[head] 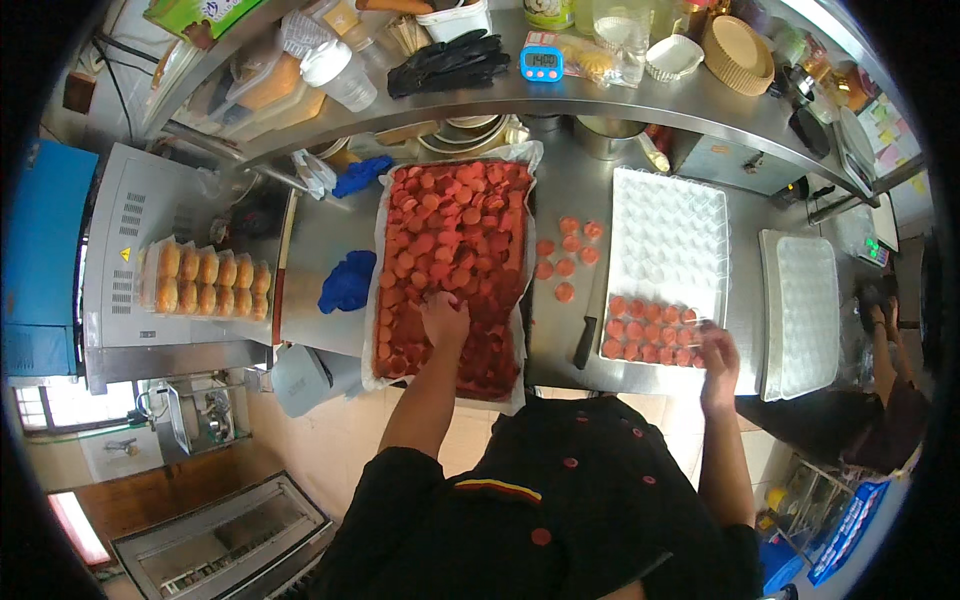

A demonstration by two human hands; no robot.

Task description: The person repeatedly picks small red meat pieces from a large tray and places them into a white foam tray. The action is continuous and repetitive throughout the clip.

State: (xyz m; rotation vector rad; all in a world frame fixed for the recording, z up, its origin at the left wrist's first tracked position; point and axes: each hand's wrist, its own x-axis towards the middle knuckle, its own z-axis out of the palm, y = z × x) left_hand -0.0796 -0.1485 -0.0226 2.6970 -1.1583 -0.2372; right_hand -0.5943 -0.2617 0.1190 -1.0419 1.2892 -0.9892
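A paper-lined tray (529, 247) of red cut-out cake discs (469, 214) lies before me. My left hand (446, 319) reaches into its middle, fingers curled among the pieces. Some red shows at the fingertips, but whether they grip a disc is unclear. My right hand (720, 367), slightly blurred, is at the lower right corner of a clear plastic cup tray (667, 225). Its fingertips are near the end of several rows of red discs (651, 332) set in the cups nearest me. I cannot tell if it holds anything.
Several loose discs (565, 268) and a black-handled knife (586, 341) lie between the trays. More plastic trays (806, 315) sit at right, near another person's arms (885, 352). Blue gloves (349, 281) lie at left, beside packed bread rolls (206, 281). A steel shelf (465, 109) overhangs the back.
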